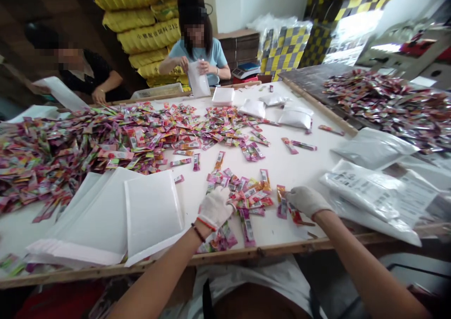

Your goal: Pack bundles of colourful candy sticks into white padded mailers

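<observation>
Both my hands wear white gloves. My left hand (216, 207) lies over the near side of a small heap of stick sachets (248, 192), thumb and fingers apart, touching the heap. To the right, my right hand (307, 200) rests low over the white tabletop, its fingers curled in around a red stick sachet (295, 214) partly hidden by the glove. An orange and purple stick sachet (281, 201) lies just left of those fingertips. Several more sachets (225, 237) lie below my left wrist, near the table edge.
A large sachet pile (88, 140) covers the left. White mailer envelopes (153, 211) lie in front of it; filled plastic packages (366, 192) lie right. Across the table, one person (199, 51) holds a white bag (199, 79); another person (88, 74) is far left. A wooden rim (260, 252) edges the table.
</observation>
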